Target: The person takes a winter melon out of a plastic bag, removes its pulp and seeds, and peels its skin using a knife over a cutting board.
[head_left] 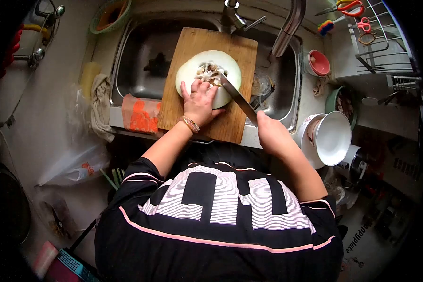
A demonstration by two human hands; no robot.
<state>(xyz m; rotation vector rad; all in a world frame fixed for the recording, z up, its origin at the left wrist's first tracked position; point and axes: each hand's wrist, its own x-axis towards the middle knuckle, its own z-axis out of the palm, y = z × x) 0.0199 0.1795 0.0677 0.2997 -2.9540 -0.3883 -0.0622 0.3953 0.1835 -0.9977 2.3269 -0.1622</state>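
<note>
The left hand (200,102), fingers spread, presses the big white melon (188,77) on the board (211,42). The right hand (270,133) is curled tight around the knife (238,97) (bowls (333,138) sit nearby).

A pale surface (367,248) reads "happyplate"; big letters (224,197) on a black shirt (211,261) are unclear.

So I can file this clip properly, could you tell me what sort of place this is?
Most likely a home kitchen: a double-basin sink with a faucet, a wooden cutting board across it, and stacked bowls alongside.
</note>
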